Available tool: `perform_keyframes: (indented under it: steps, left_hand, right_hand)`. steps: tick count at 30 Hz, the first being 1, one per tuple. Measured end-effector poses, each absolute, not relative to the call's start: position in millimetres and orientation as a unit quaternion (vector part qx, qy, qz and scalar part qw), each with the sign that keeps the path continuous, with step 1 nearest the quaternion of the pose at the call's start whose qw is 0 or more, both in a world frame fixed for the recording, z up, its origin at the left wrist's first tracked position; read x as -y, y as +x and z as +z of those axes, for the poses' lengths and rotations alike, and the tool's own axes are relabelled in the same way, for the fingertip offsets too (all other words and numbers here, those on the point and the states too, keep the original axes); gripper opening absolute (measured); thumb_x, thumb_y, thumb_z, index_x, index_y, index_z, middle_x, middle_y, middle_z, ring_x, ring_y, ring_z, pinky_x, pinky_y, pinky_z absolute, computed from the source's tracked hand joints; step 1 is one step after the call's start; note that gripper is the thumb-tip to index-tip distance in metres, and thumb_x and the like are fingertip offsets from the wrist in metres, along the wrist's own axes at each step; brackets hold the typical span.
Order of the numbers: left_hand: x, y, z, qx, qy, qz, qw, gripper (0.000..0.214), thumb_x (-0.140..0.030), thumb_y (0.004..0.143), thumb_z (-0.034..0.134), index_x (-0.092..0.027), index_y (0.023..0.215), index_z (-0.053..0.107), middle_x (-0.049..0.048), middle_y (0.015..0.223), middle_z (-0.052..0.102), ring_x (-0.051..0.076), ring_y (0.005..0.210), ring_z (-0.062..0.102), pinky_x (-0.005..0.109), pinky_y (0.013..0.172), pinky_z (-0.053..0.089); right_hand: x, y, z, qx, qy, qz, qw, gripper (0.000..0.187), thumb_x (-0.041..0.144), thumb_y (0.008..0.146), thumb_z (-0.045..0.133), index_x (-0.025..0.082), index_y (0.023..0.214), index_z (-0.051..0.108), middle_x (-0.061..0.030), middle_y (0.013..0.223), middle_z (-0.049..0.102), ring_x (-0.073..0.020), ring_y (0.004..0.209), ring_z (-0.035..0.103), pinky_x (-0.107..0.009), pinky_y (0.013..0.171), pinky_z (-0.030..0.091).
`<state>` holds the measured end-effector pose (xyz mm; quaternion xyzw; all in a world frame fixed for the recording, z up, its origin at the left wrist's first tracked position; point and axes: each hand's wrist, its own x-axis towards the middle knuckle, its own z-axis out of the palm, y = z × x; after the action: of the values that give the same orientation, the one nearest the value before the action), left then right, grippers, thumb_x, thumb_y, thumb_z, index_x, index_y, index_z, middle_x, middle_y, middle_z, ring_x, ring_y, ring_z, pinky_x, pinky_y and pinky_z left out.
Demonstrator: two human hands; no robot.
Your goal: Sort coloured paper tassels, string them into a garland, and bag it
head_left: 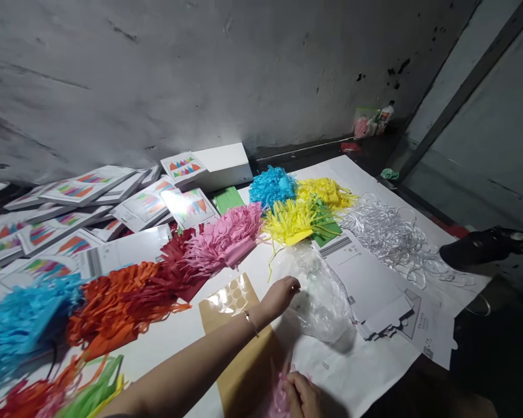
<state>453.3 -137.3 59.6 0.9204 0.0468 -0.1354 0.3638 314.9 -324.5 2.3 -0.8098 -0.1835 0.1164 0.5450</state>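
My left hand (pixel 281 297), with a bracelet on its wrist, reaches across to the left side of a crumpled clear plastic bag (pixel 320 302). Its fingers are curled in, and whatever they pinch is hidden. Low in the view, my right hand (pixel 304 395) is closed on a pink tissue tassel (pixel 279 395). Under my left forearm lies a brown paper sheet (pixel 244 354) that bears clear round stickers (pixel 233 296).
Fringed tissue bundles lie around: pink (pixel 226 238), yellow (pixel 292 220), blue (pixel 272 186), orange (pixel 113 302). Printed boxes (pixel 87 186) pile up at the left. Flat white cards (pixel 366 284) and tangled silvery ribbon (pixel 383 226) are at the right. A wall stands behind.
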Motion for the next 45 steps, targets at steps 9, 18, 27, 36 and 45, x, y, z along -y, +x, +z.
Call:
perform_keyframes:
  steps: [9,18,27,36,45]
  left_hand:
    - [137,317,120,-0.255,0.466,-0.047,0.846,0.029,-0.028,0.066,0.082,-0.011,0.086,0.069,0.0012,0.069,0.062,0.010,0.060,0.057,0.022,0.060,0.046]
    - [131,221,162,-0.282,0.515,0.110,0.802,0.021,-0.028,0.068,0.080,-0.013,0.078,0.070,0.0014,0.067,0.065,0.012,0.062,0.057,0.023,0.062,0.046]
    - [128,153,172,-0.195,0.670,0.136,0.703,0.016,-0.030,0.082,0.067,-0.014,0.084,0.070,0.0044,0.077,0.064,0.013,0.064,0.058,0.025,0.062,0.049]
    - [125,118,159,-0.310,0.530,0.129,0.779,0.021,-0.029,0.060,0.082,-0.012,0.066,0.070,0.0020,0.061,0.066,0.012,0.054,0.059,0.024,0.054,0.048]
    - [104,80,155,-0.297,0.593,0.089,0.743,0.016,-0.031,0.070,0.071,-0.015,0.072,0.076,0.0009,0.056,0.064,0.011,0.049,0.054,0.021,0.049,0.042]
  right_hand:
    - [308,342,97,0.172,-0.792,0.095,0.578,0.034,0.045,0.094,0.042,0.022,0.092,0.068,-0.0058,0.083,0.071,-0.0186,0.077,0.067,-0.023,0.070,0.050]
    - [263,295,154,0.369,-0.770,0.167,0.492,0.035,0.035,0.096,0.039,0.021,0.072,0.060,-0.0008,0.065,0.062,-0.0138,0.061,0.058,-0.021,0.060,0.042]
    - [263,262,171,0.458,-0.724,0.277,0.435,0.030,0.036,0.095,0.043,0.020,0.079,0.061,-0.0012,0.072,0.063,-0.0151,0.068,0.060,-0.022,0.064,0.043]
    - [258,232,141,0.506,-0.702,0.269,0.423,0.032,0.040,0.097,0.039,0.022,0.088,0.064,-0.0026,0.076,0.066,-0.0166,0.070,0.062,-0.024,0.064,0.045]
    - [232,206,114,0.588,-0.671,0.129,0.432,0.033,0.043,0.094,0.046,0.026,0.071,0.064,-0.0014,0.062,0.060,-0.0195,0.064,0.057,-0.031,0.068,0.043]
